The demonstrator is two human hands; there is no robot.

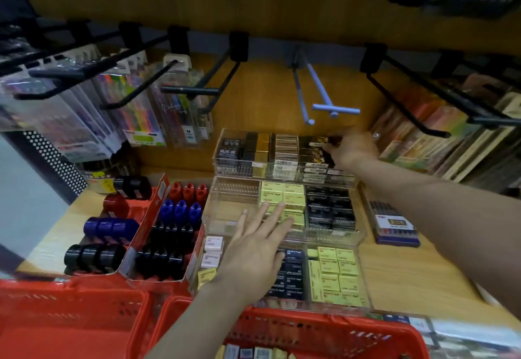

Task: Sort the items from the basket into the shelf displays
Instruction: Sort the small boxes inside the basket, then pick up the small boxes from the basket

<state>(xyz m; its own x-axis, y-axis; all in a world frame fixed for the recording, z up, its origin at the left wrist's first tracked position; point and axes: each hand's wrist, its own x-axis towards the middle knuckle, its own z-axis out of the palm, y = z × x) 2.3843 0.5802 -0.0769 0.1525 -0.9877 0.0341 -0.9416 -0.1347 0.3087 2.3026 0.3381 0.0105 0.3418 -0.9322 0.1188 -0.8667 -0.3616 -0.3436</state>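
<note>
At the shelf's near edge stood our red plastic mesh basket (324, 330), small boxed erasers (253, 353) still inside. Our left hand (253, 248) lay flat, fingers straight, over the clear acrylic trays (225, 209). By the back wall, our right hand (352, 148) pinched a small dark box (328, 141) at the top tray. Light and rigid, we judged; best held by its sides.

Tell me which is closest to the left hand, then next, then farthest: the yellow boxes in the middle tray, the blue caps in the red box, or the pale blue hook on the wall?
From the left hand:
1. Yellow boxes, under its fingertips, middle tray.
2. Blue caps, to its left in the red box.
3. Pale blue hook, far up on the back wall.
</note>
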